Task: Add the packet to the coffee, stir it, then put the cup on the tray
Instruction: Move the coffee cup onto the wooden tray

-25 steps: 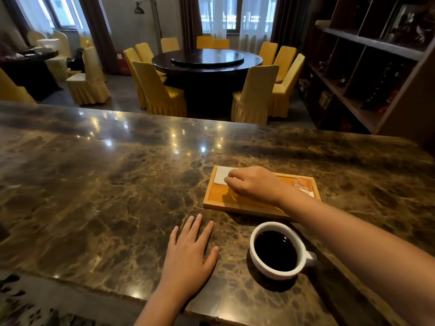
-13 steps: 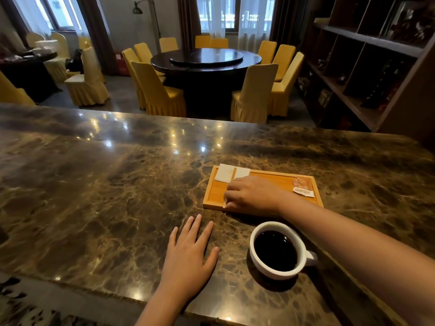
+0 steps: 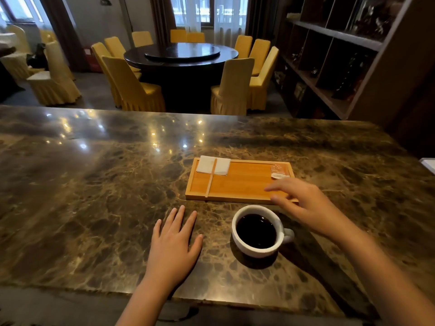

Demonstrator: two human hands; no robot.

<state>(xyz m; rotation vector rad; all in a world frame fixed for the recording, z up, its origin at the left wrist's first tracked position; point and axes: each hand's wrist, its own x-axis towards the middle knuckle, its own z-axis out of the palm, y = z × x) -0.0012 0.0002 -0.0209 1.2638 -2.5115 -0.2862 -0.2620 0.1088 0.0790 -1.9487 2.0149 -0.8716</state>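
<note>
A white cup [image 3: 280,228] full of black coffee stands on the marble counter, just in front of a wooden tray [image 3: 244,184]. A small pink and white packet [image 3: 278,171] lies at the tray's far right corner. A thin wooden stir stick [image 3: 211,178] lies across the tray's left side, its far end on a folded white napkin [image 3: 213,165]. My right hand [image 3: 303,201] hovers over the tray's near right edge with fingers spread, holding nothing, a short way in front of the packet. My left hand [image 3: 175,241] rests flat on the counter, left of the cup.
The counter's [image 3: 94,184] near edge runs below my wrists. A dark wooden shelf unit [image 3: 341,57] rises at the right. Beyond the counter stand a round dark table [image 3: 181,55] and yellow covered chairs [image 3: 134,88].
My right hand has left the napkin and stick at the tray's left end and moved right, toward the packet, opening its fingers. The stick now lies uncovered. My left hand has not moved.
</note>
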